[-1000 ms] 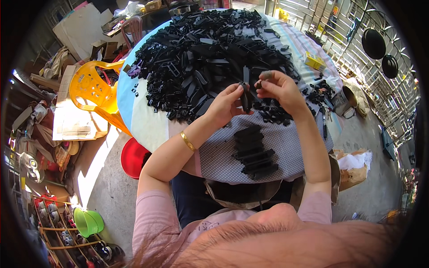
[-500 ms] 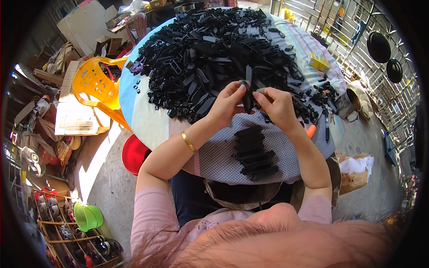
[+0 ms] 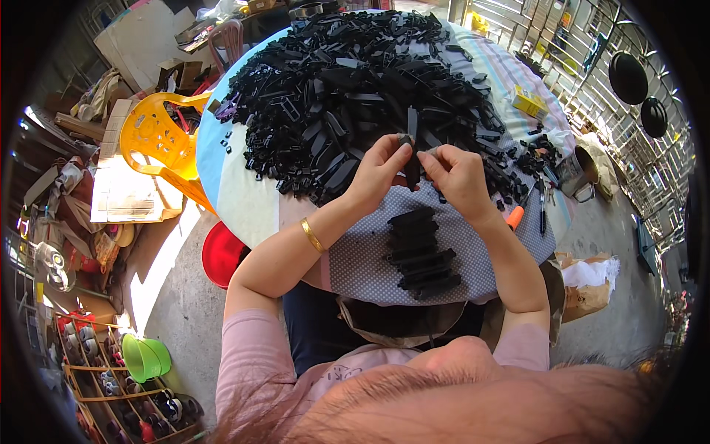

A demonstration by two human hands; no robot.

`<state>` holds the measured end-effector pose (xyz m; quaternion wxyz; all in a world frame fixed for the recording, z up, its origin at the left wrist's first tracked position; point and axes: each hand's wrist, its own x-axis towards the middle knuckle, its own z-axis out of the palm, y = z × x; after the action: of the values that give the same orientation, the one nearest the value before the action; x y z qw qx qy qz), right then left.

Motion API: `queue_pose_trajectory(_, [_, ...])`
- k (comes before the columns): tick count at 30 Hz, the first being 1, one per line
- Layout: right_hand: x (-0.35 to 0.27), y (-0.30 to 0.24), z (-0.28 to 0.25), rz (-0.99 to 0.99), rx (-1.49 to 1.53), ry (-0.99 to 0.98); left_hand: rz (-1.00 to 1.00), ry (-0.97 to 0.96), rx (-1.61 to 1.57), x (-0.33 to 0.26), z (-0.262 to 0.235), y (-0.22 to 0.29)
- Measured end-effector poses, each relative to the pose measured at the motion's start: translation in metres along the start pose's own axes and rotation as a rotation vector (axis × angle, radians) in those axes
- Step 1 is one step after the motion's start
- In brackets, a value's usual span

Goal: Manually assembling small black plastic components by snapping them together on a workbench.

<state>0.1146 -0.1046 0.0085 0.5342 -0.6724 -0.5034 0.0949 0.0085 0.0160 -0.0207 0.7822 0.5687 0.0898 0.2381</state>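
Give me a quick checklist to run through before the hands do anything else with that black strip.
1. Both hands on the black strip: ok, left hand and right hand pinch it from either side.
2. Strip upright between the fingers: ok.
3. Small part seated at the strip's top end: cannot tell, too small.
4. Row of stacked pieces lying tidy on the dotted cloth: ok.
5. Loose pile within reach behind the hands: ok.
6. Orange-handled tool clear of the right wrist: ok, it lies just beside it.
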Motion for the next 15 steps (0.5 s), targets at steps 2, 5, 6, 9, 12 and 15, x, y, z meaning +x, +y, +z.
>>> queue_pose_trajectory(2, [-0.0017,-0.0013,0.0018,-0.072,-0.178,-0.042,0.007,0.003,0.044,-0.0011,0.0,-0.001])
queue_pose_trajectory(5, [0.0002,0.0034,-0.0017,-0.225,-0.205,-0.106,0.024,0.023,0.158,0.0005,-0.002,-0.0006])
queue_pose_trajectory(6, [-0.0004,0.0036,-0.0022,-0.224,-0.205,-0.105,0.024,0.022,0.159,-0.0002,-0.0011,0.0006])
queue_pose_trajectory(9, [-0.0036,0.0025,-0.0031,-0.276,-0.231,-0.157,0.01,0.058,0.351,-0.0029,0.0024,0.0027])
queue_pose_trajectory(12, [-0.0063,0.0001,-0.0022,-0.24,-0.338,-0.241,0.108,0.119,0.508,-0.0037,0.0036,-0.0004])
queue_pose_trajectory(15, [-0.008,-0.0024,-0.0012,-0.235,-0.288,-0.262,0.112,0.155,0.502,-0.0042,0.0033,-0.0008])
